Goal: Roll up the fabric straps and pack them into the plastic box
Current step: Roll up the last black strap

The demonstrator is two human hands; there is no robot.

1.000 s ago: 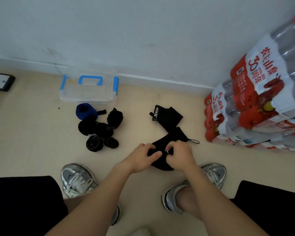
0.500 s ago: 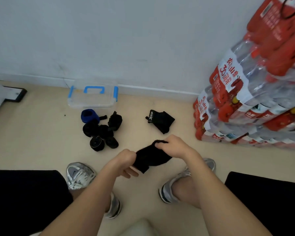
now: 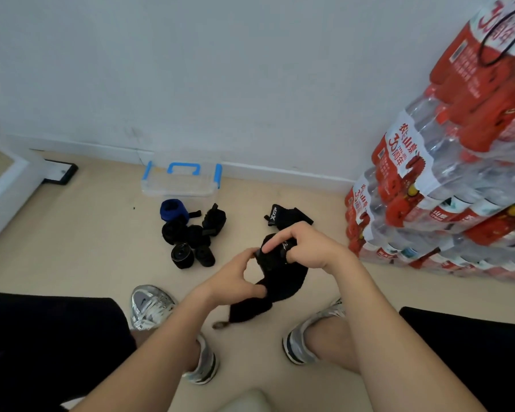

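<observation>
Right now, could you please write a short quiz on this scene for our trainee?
1. True or false: the plastic box already holds rolls.
2. What do the left hand and right hand both grip? A: the black strap. B: a bottle. C: a shoe.
3. Fill in: the rolled straps lie on the ____ in front of the box.
Key: 1 false; 2 A; 3 floor.
</observation>
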